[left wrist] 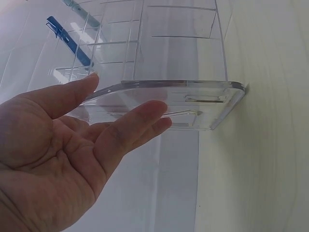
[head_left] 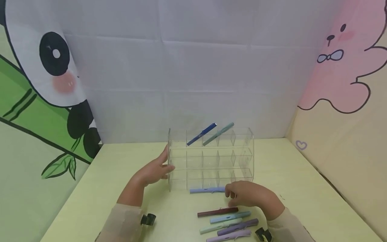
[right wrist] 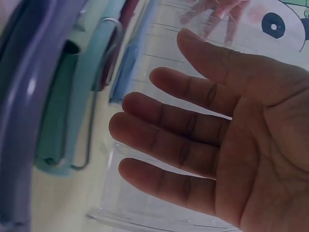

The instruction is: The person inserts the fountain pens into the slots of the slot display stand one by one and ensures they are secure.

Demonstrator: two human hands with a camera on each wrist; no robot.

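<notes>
A clear plastic pen rack (head_left: 210,169) with three tiers of compartments stands at the middle of the table. My left hand (head_left: 152,171) is at its left side panel (left wrist: 164,87), fingers fairly straight and against or very near the plastic. A dark blue pen (head_left: 202,134) and a grey-green pen (head_left: 218,134) lean in the top tier. Before the rack lies a light blue pen (head_left: 207,190). My right hand (head_left: 252,195) hovers at that pen's right end; its fingers (right wrist: 164,140) are loosely bent and separate in the right wrist view, with nothing held.
Nearer me lie several pens: a dark red pen (head_left: 217,212), a pale blue pen (head_left: 230,217), a pale green pen (head_left: 220,226), a purple pen (head_left: 238,227) and a lilac pen (head_left: 228,235). A white cloth backdrop (head_left: 193,67) hangs behind the rack.
</notes>
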